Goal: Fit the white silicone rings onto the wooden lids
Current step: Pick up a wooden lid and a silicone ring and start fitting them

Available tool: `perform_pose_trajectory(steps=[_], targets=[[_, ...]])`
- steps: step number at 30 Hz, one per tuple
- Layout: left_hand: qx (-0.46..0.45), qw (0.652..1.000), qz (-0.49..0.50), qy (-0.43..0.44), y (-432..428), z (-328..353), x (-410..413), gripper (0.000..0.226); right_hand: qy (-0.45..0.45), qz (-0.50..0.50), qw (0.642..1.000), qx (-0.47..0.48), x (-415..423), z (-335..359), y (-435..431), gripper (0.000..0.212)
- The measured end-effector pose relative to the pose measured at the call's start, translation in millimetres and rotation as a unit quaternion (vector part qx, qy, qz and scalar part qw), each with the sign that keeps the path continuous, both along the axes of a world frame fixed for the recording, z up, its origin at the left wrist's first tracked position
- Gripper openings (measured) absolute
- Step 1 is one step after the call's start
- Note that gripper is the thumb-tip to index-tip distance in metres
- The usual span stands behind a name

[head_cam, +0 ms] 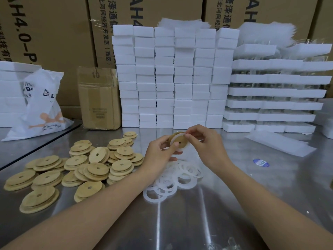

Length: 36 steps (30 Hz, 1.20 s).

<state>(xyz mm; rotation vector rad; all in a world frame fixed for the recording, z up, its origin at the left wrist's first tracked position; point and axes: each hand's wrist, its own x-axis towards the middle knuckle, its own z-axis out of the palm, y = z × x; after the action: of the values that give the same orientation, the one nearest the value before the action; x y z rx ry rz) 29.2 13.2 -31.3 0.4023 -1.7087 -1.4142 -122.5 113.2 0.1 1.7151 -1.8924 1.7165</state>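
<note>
Above the table's middle, my left hand grips a round wooden lid with a centre hole, thumb pressed near that hole. A white silicone ring lies partly round the lid. My right hand pinches the ring at the lid's upper right edge. Under my hands, a loose heap of white silicone rings rests on the metal table. A pile of several bare wooden lids spreads over the left part of the table.
Stacks of white foam blocks wall off the back, with foam trays at right. A small cardboard box and a white plastic bag stand back left. A flat foam sheet and a blue sticker lie at right.
</note>
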Motion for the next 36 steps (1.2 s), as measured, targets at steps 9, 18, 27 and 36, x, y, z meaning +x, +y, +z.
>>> perform_pose_trajectory(steps=[9,18,27,36], targets=[[-0.024,1.0,0.013,-0.011,-3,-3,-1,0.018,-0.023,-0.002,1.0,0.008,0,1,2,0.008],[0.003,1.0,-0.021,0.004,-3,-3,-1,0.029,-0.039,0.016,0.999,0.018,-7,1,3,0.008],[-0.073,0.997,0.002,0.009,-3,-5,0,0.031,-0.06,0.05,0.996,0.032,-13,0,3,0.007],[-0.067,0.998,0.007,0.005,0,-3,0,0.024,-0.112,0.092,0.988,0.055,-21,2,5,0.003]])
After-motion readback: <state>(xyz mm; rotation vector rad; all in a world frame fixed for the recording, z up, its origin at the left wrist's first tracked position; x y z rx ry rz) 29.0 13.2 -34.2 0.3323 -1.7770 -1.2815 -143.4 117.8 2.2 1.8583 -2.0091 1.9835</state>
